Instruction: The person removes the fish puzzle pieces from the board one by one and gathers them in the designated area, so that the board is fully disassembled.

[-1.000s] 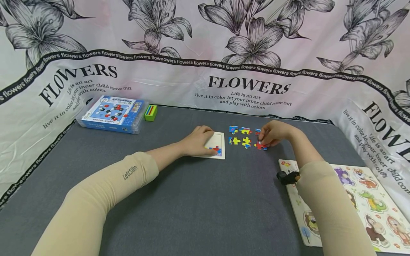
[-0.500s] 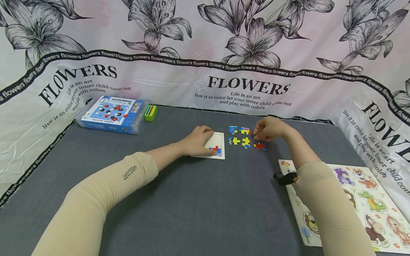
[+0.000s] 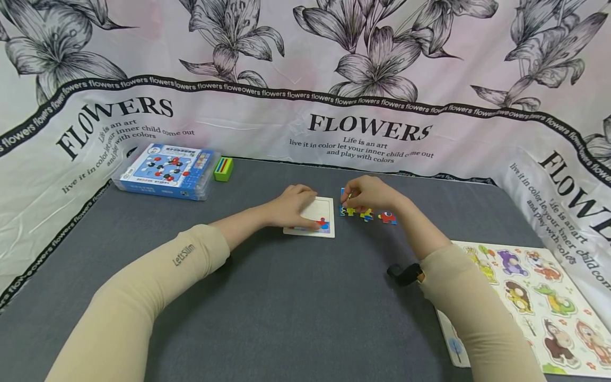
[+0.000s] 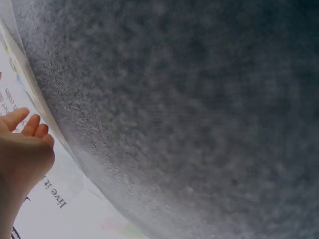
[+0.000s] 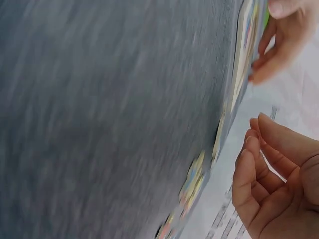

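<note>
Left hand: the left hand (image 3: pixel 288 206) rests across the left part of the tray, fingers spread, thumb stretched over the near edge.
Tray: the small pale tray (image 3: pixel 326 208) lies toward the table's far edge; a red and blue piece (image 3: pixel 325 225) sits in its near right corner, by the left thumb.
Right hand: the right hand (image 3: pixel 369 194) is above the loose pieces; thumb and fingertips come together, but whether they pinch a piece cannot be told.
Loose pieces: yellow pieces (image 3: pixel 366 216) and a red piece (image 3: pixel 388 218) lie beyond the tray's right edge, some partly hidden.
Table: on the grey table (image 3: pixel 286 302), a blue box (image 3: pixel 164 168) and green block (image 3: pixel 223 168) occupy the far left corner; an animal board (image 3: pixel 538 315) lies along the right edge.
</note>
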Demonstrator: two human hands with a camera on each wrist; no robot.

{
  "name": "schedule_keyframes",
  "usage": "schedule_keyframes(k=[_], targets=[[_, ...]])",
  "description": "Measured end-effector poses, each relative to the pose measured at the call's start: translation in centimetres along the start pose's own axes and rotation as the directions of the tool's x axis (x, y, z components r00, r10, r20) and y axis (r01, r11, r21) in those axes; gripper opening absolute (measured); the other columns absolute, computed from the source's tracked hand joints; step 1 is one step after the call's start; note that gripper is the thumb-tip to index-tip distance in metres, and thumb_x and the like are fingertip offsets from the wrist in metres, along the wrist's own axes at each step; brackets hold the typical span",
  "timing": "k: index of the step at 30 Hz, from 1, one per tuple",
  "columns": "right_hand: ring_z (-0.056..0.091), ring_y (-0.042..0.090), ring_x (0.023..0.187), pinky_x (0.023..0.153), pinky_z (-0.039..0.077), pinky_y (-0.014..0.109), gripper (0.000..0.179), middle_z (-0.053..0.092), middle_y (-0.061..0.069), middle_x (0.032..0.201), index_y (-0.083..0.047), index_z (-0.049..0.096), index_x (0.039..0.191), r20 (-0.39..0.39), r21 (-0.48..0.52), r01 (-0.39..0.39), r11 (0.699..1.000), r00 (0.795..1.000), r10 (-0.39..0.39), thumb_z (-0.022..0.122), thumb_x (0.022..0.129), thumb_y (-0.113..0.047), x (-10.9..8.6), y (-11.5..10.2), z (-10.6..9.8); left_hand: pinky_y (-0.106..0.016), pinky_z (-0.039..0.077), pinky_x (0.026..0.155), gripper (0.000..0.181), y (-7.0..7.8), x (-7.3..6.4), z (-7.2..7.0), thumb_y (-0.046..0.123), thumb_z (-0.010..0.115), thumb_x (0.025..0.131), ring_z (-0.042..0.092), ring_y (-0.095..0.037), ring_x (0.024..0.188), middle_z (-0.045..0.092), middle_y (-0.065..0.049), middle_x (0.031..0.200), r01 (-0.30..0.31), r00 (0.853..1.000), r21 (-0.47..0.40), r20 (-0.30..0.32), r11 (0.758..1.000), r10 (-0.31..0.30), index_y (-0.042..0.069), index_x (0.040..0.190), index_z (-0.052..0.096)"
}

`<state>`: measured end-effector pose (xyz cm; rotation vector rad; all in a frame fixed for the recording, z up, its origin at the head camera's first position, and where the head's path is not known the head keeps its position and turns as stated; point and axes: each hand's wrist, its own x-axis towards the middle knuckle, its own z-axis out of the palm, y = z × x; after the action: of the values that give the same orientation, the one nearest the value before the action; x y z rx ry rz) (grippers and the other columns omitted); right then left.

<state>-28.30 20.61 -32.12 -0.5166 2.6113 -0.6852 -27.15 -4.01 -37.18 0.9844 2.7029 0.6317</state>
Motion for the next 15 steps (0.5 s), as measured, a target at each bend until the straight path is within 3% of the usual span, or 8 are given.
schedule_keyframes(k=[7,15], targets=[[0.061,0.016,0.069,0.067,0.053,0.033,0.015,0.069,0.008,0.082,-0.011,0.069,0.104,0.036,0.028,0.039,0.999,0.999,-0.04,0.068,0.092,-0.021,0.6,-2.6,1.5,-0.05,0.028,0.12,0.102,-0.5,-0.6,-0.9,0.051,0.078,0.077,0.026,-0.033,0.145,0.03,-0.013,0.159,0.019,0.996,-0.054,0.093,0.998,-0.014,0.004,0.154,0.03],[0.064,0.017,0.072,0.07,0.056,0.03,0.016,0.073,0.007,0.09,-0.012,0.068,0.104,0.07,0.038,0.047,0.998,0.996,-0.05,0.069,0.091,-0.02,0.9,-4.8,2.5,-0.05,0.027,0.121,0.105,-1.2,-1.5,-1.7,0.043,0.085,0.071,0.026,-0.034,0.146,0.031,-0.014,0.157,0.007,0.995,-0.069,0.103,0.998,0.0,0.001,0.152,0.034]])
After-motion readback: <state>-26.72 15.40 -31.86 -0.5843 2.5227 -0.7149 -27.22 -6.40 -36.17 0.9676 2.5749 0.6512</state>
